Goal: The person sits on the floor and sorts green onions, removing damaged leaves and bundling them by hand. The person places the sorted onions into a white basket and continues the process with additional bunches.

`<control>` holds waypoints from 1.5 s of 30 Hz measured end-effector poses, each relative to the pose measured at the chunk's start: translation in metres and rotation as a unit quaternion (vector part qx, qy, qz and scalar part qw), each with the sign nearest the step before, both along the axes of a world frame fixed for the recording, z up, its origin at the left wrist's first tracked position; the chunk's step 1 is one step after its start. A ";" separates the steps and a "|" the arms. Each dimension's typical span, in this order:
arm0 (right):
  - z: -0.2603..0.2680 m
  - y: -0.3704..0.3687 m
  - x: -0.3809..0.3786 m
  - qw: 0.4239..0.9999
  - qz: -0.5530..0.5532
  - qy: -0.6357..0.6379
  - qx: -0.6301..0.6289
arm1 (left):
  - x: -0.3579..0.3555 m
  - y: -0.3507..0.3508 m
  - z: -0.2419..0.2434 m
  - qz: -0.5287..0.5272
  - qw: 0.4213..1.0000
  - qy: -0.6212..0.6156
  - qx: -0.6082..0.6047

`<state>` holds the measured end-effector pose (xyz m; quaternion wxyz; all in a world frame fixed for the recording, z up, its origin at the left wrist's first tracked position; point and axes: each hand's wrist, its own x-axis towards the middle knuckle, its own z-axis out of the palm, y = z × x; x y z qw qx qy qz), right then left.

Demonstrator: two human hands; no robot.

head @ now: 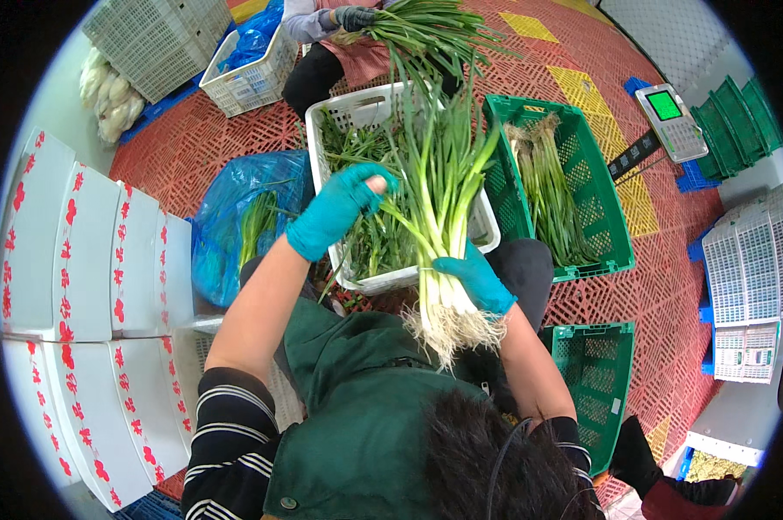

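Note:
My right hand (pixel 479 279), in a teal glove, grips a bundle of green onions (pixel 440 240) near its white stems; the roots hang toward me and the leaves point away. My left hand (pixel 349 205), gloved likewise with a bare thumb tip showing, is raised at the bundle's left side, by a leaf bending outward; whether its fingers pinch that leaf I cannot tell. Beneath the bundle stands a white plastic crate (pixel 391 281) holding loose green leaves. A blue plastic bag (pixel 219 214) with more green onions lies to the left.
At right, a green plastic crate (pixel 599 175) holds green onions; another green crate (pixel 593 390) stands nearer. White boxes (pixel 86 260) are stacked left. Across from me a seated person (pixel 365 58) holds green onions. A digital scale (pixel 674 123) is at upper right. Another person's dark boot shows at lower right.

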<state>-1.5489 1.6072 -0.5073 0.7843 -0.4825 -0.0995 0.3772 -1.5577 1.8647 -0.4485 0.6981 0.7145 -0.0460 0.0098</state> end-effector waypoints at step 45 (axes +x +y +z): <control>-0.024 -0.004 -0.029 0.986 -0.118 -0.098 -0.067 | 0.027 -0.097 -0.022 -0.026 0.993 0.102 -0.051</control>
